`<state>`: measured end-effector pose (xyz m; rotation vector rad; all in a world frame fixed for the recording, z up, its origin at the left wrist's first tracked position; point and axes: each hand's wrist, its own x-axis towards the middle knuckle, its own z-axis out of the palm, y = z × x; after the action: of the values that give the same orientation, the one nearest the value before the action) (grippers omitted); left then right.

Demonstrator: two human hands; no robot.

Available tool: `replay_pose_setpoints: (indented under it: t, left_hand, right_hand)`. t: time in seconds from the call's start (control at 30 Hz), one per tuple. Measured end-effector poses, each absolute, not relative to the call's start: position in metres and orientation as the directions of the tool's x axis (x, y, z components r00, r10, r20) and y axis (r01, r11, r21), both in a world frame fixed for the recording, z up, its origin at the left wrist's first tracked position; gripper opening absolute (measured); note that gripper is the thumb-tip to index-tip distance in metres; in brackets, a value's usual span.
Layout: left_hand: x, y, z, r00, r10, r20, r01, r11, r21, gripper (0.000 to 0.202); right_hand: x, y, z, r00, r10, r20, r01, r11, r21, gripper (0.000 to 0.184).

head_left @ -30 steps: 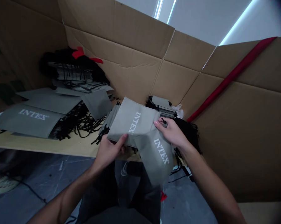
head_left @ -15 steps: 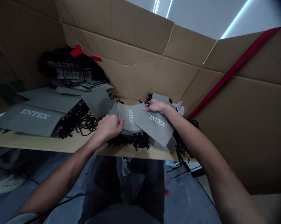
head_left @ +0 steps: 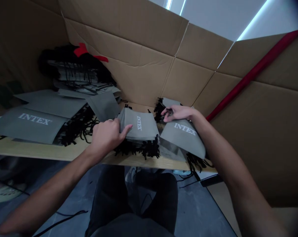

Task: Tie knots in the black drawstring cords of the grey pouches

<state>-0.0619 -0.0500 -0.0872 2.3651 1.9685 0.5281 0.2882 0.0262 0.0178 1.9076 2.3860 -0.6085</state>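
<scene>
Head view. Landmark: the stack of small grey fabric drawstring pouches printed INTEX, lying at the near edge of the pale wooden surface, its black cord ends fringing the front.

The left hand closes its grip on the stack's left edge, thumb flat across the top pouch and fingers curled at the side. Just right of the stack lies a single grey INTEX pouch, slanted and touching the stack's corner. The right hand rests at this pouch's far, corded end with fingers half bent; whether they pinch it or merely touch it cannot be told.

The step in hand appears to be setting one pouch off beside the stack. A further lift would call for pinching the top layer alone, clear of the tangled cords.

Left of the stack lie large flat grey INTEX bags; behind everything stand brown cardboard walls.
</scene>
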Motion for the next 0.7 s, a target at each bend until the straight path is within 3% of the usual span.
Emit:
replay_pose_setpoints:
  t: [0.1, 0.2, 0.37, 0.57, 0.7]
  left_hand:
    - [-0.085, -0.049, -0.107, 0.306, 0.877, 0.371, 0.874, -0.414, 0.257, 0.096]
    - [-0.099, -0.037, -0.13, 0.461, 0.793, 0.399, 0.764, -0.583, 0.277, 0.113]
    - [-0.102, -0.017, -0.152, 0.561, 0.718, 0.413, 0.677, -0.684, 0.272, 0.105]
    - [-0.106, -0.009, -0.151, 0.575, 0.693, 0.435, 0.66, -0.707, 0.253, 0.095]
    - [-0.105, -0.005, -0.151, 0.586, 0.681, 0.439, 0.65, -0.719, 0.249, 0.089]
  right_hand:
    - [0.303, -0.007, 0.007, -0.327, 0.907, -0.265, 0.921, 0.243, -0.306, 0.069]
    - [0.297, -0.037, -0.03, -0.327, 0.923, -0.205, 0.93, 0.276, -0.242, 0.097]
    - [0.272, -0.059, -0.078, -0.355, 0.93, -0.091, 0.933, 0.346, -0.102, 0.065]
    - [0.261, -0.056, -0.078, -0.39, 0.918, -0.067, 0.921, 0.39, -0.019, 0.053]
    - [0.26, -0.054, -0.077, -0.378, 0.924, -0.058, 0.926, 0.378, -0.006, 0.055]
